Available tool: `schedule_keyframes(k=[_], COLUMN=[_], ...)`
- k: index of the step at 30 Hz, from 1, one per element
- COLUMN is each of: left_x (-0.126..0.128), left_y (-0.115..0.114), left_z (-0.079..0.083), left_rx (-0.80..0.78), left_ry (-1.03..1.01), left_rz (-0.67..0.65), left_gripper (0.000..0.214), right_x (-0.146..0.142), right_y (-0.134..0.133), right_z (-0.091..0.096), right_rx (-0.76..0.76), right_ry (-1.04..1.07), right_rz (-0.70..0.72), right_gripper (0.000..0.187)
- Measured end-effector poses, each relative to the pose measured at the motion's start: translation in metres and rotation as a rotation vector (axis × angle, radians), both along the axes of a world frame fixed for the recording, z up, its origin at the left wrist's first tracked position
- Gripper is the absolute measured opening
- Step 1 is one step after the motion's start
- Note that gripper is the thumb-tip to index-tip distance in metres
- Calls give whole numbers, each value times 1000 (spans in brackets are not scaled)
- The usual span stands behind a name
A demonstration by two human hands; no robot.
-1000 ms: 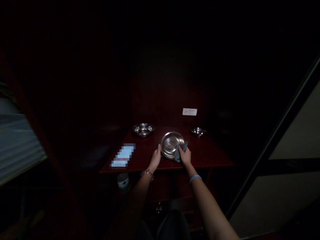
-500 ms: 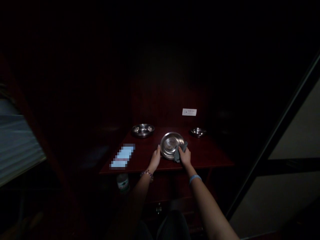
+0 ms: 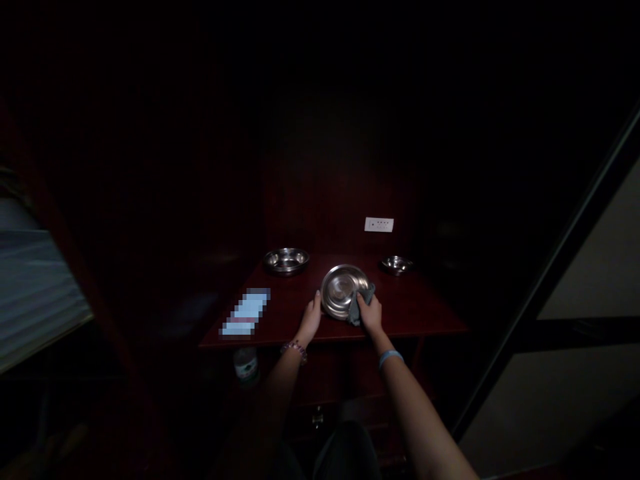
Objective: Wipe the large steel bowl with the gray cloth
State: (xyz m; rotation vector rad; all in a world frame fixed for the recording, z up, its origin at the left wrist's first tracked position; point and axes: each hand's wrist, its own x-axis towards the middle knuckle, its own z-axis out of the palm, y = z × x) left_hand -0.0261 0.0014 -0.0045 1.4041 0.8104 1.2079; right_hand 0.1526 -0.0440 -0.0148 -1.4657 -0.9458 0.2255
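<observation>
A round steel dish (image 3: 341, 288) is tilted up above the dark red desk (image 3: 420, 313), its circular face turned towards me. My left hand (image 3: 311, 317) grips its left edge, thumb up along the rim and the other fingers hidden behind. My right hand (image 3: 370, 312) is closed on a grey cloth (image 3: 355, 311), which it presses against the dish's lower right rim. Further back on the desk sit a larger steel bowl (image 3: 286, 261) at the left and a smaller steel bowl (image 3: 397, 265) at the right.
A blurred-out, bright flat object (image 3: 246, 313) lies at the desk's left. Below the left front edge stands a bottle (image 3: 246, 365) with a green-and-white label. A white socket plate (image 3: 379, 225) is on the back wall. Dark panels close in both sides.
</observation>
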Motion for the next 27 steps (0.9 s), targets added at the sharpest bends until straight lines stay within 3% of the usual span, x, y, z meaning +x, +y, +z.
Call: schedule_keyframes(k=[27], left_x=[-1], left_y=[0], left_z=[-3], left_rx=[39], left_ry=[47], left_rz=[37], left_gripper=[74], right_x=[3], right_y=[2], right_z=[-2], right_rx=[-12], right_ry=[6], right_rz=[10], right_gripper=[34])
